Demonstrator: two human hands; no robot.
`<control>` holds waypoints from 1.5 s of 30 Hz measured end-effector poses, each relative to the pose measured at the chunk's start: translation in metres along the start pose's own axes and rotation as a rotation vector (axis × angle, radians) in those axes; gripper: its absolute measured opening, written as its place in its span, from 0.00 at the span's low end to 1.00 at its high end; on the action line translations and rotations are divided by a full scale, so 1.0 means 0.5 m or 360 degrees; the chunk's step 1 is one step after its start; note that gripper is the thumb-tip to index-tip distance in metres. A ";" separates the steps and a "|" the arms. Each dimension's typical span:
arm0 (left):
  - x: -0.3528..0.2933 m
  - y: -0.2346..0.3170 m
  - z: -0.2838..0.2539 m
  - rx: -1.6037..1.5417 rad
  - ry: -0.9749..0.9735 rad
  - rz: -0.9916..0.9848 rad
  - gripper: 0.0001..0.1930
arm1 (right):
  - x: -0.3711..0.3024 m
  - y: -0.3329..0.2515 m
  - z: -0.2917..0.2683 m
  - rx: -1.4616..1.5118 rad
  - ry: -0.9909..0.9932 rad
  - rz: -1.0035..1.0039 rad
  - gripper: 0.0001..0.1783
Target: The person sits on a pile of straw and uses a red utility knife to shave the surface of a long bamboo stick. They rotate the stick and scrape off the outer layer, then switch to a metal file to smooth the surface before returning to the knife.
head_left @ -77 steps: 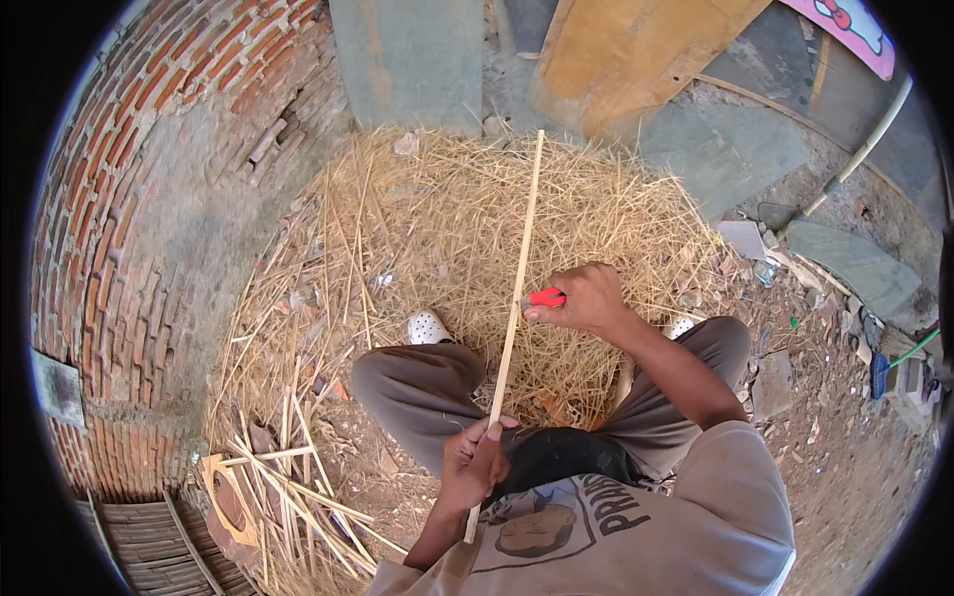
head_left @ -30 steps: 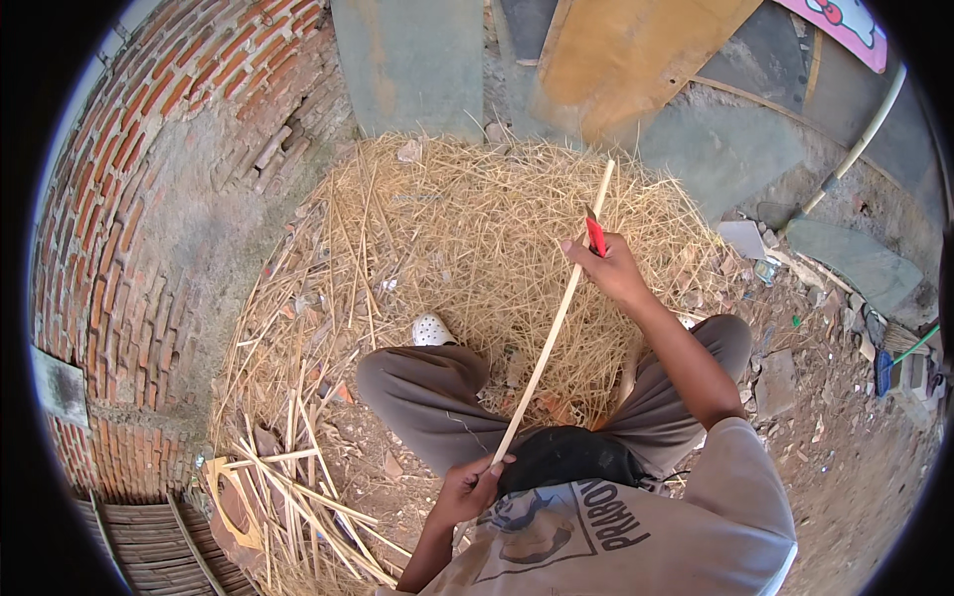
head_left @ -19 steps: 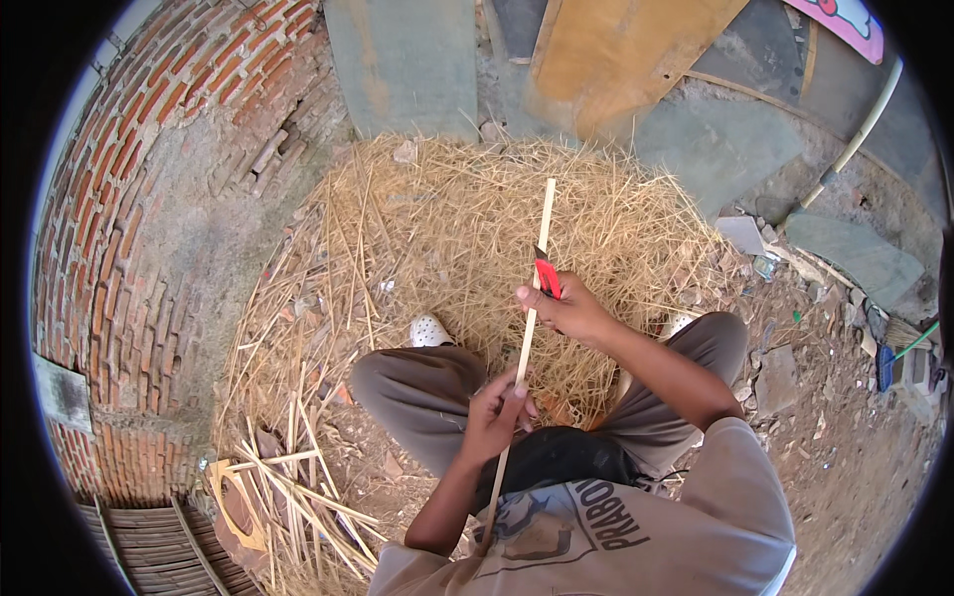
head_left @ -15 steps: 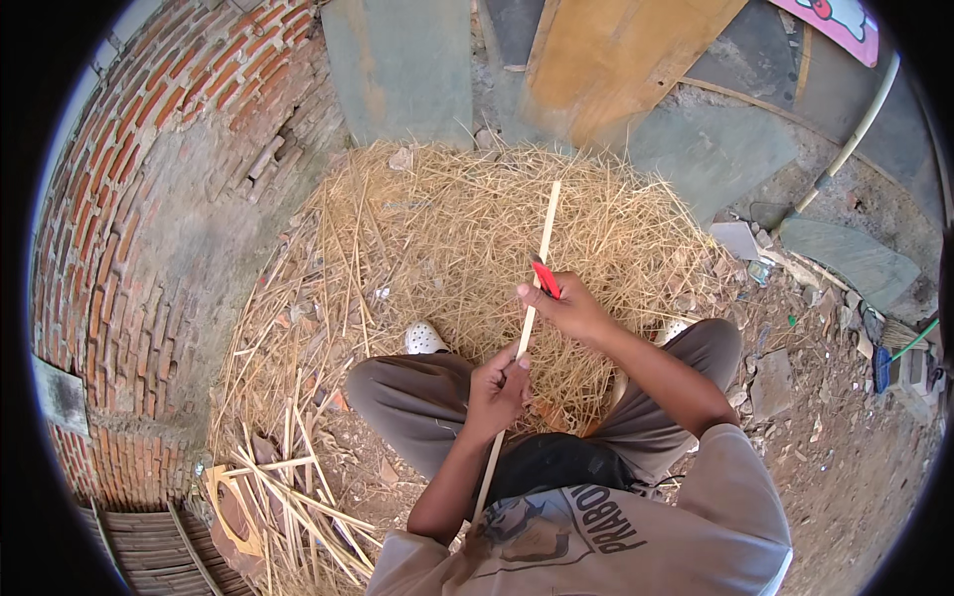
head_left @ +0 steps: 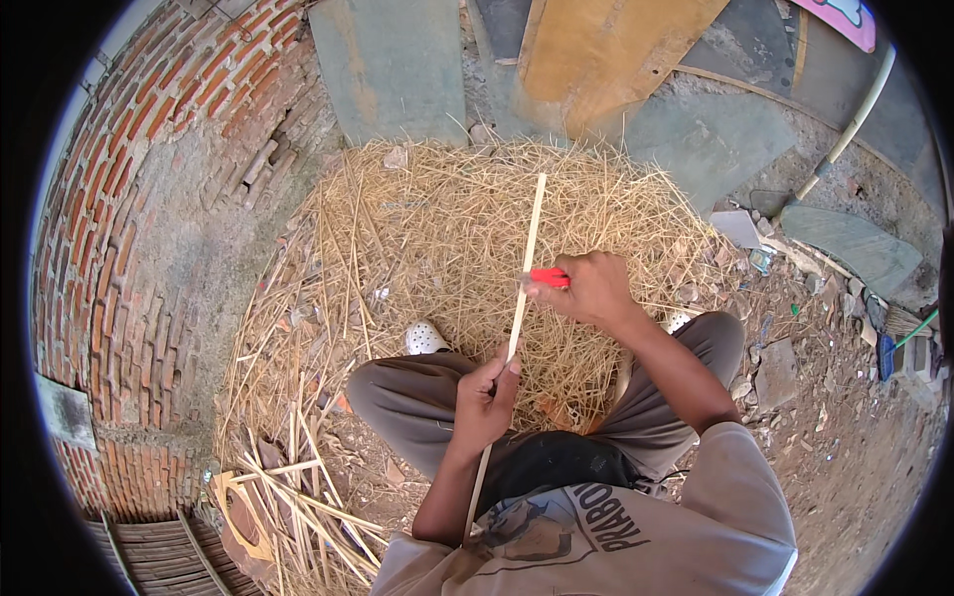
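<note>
A long pale bamboo strip [head_left: 531,230] slants away from my lap over the straw-like shavings. My left hand [head_left: 484,402] is closed round its middle, and the strip's near end runs down past my wrist against my shirt. In my right hand [head_left: 598,288] is a small red-handled knife [head_left: 550,278], gripped with the fingers curled round the handle. Its short blade points left and meets the strip above my left hand. The exact contact of the edge is too small to make out.
A heap of thin shavings [head_left: 437,248] covers the ground before my crossed legs. More split strips [head_left: 308,507] lie at the lower left. A brick wall [head_left: 109,268] rises on the left, grey and tan boards [head_left: 388,70] stand behind, and rubble [head_left: 780,372] lies right.
My right hand has turned, so the knife now lies across the strip with its blade pointing left. The strip's far end and my left hand have shifted slightly left.
</note>
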State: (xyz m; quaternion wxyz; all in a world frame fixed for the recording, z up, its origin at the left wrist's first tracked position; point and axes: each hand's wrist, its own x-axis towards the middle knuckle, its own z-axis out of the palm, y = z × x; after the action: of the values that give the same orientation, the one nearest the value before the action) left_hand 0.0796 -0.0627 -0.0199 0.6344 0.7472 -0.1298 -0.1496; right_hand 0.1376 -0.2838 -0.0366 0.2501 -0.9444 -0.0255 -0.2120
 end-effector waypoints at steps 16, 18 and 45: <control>-0.101 -0.022 0.029 -0.0003 -0.0072 0.0020 0.15 | 0.060 0.148 0.026 -0.0210 0.0148 0.0397 0.46; -0.126 -0.030 0.042 -0.0042 -0.0145 0.0036 0.16 | 0.080 0.187 0.012 -0.0150 0.0024 0.0761 0.46; -0.138 -0.003 0.039 0.0337 0.0072 0.0334 0.14 | 0.031 0.083 0.003 -0.0046 0.0237 0.0077 0.39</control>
State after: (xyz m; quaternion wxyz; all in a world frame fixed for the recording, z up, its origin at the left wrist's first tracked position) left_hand 0.0082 -0.0537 -0.0202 0.5668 0.7955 -0.2079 -0.0511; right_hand 0.1586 -0.3202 -0.0503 0.2427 -0.9298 0.0192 -0.2759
